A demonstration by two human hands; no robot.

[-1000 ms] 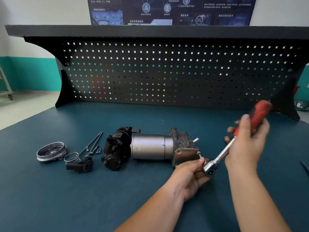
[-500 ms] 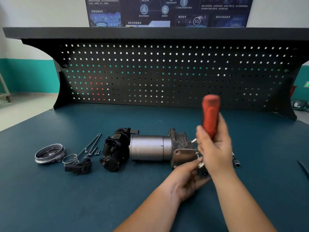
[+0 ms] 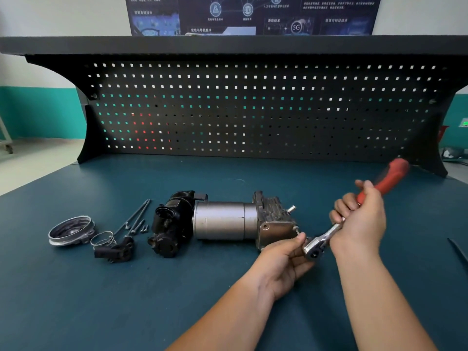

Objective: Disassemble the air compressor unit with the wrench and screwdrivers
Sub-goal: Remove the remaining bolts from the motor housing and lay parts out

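In the head view, the air compressor [image 3: 228, 220] lay on its side on the dark blue counter [image 3: 228, 173], left of frame centre, its black pump end to the left, silver cylinder in the middle and finned grey block to the right. At the block's right end, the chrome head of a ratchet wrench [image 3: 321, 240] sat against the housing. The left hand [image 3: 281, 262] came up from the bottom of the frame, and its grip was closed, thumb and curled fingers pinching the wrench head (what lay under the fingers was hidden). The right hand [image 3: 362, 221], right of centre, had its grip clamped round the wrench where chrome shaft met red handle, and the handle slanted up toward the right, blurred.

Loose parts lay at the lower left: a round metal cap [image 3: 69, 230] farthest left, a wire ring [image 3: 102, 238] just beside it, a small black fitting [image 3: 116, 252] below the ring, and long bolts [image 3: 134, 219] between the ring and the compressor. A thin dark tool [image 3: 457, 249] showed at the right edge. A black pegboard [image 3: 253, 110] stood across the back of the counter, with a dark poster [image 3: 253, 13] above it.
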